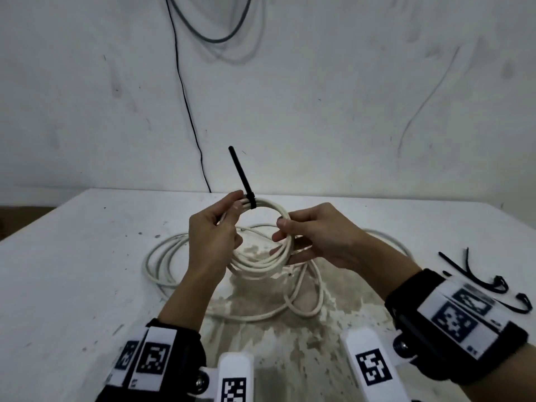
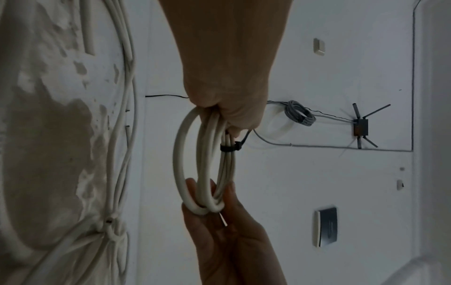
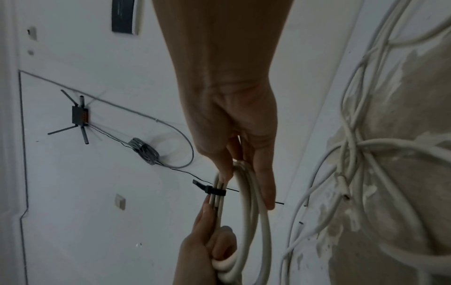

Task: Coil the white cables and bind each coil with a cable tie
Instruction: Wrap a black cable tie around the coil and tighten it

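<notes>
Both grips hold the coil (image 1: 262, 227): left hand (image 1: 214, 230) near the tie (image 1: 249, 200), right hand (image 1: 316, 236) opposite; fingertips hidden behind cable; held mid-table (image 1: 87, 256).

Two hands: the left hand (image 1: 213, 236) and the right hand (image 1: 316, 236), at nine and three o'clock on one white coil (image 1: 269, 227). One black cable tie (image 1: 250, 200) binds it at twelve. Loose white cable (image 1: 304, 303) sprawls below, strands uncountable. Three spare ties (image 1: 475, 277) lie at four o'clock on one table (image 1: 72, 271).
</notes>
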Demonstrator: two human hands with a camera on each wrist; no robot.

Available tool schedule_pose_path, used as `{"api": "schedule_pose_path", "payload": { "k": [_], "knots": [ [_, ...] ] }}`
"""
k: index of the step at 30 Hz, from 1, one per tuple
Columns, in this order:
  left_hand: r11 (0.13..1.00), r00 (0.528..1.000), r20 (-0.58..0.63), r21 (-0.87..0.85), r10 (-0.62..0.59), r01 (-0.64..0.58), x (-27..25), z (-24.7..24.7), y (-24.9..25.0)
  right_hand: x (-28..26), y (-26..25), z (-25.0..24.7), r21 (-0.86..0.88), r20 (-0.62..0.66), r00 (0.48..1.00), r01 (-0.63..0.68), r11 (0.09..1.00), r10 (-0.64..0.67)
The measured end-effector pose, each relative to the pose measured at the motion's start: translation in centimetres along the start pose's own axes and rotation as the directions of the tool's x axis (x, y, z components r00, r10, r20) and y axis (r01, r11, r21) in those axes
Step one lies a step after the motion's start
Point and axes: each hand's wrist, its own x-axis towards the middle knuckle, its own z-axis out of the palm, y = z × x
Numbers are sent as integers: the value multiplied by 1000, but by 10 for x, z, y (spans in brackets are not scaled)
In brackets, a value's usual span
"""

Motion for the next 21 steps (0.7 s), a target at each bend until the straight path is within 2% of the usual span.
{"api": "schedule_pose_path", "payload": {
  "k": [3,6,10,13,15,18,19,21],
  "knots": [
    [997,999,33,-65,-37,40,1,-1,4,-2,-4,-2,97,-12,1000,9,995,-8],
    [986,983,85,-19,-166,168,3,-5,7,-3,-5,-3,136,-39,999,34,990,-28],
    [925,912,155,57,-380,376,-1,-6,5,-2,-3,-1,220,-118,992,71,973,-46],
    [867,857,230,-88,-461,490,-5,1,7,0,-2,0,337,-164,986,71,939,-15],
    [766,824,303,-316,-478,560,-4,4,11,-1,-2,1,389,-147,989,46,920,12],
    [503,785,409,-608,-466,615,0,4,16,-6,-2,-4,362,-103,994,1,932,39],
    [455,780,424,-642,-460,617,2,4,17,-7,-2,-6,336,-90,995,-16,942,49],
    [453,767,432,-628,-474,633,4,6,20,-10,-3,-11,312,-63,996,-44,949,67]
  ]
}}
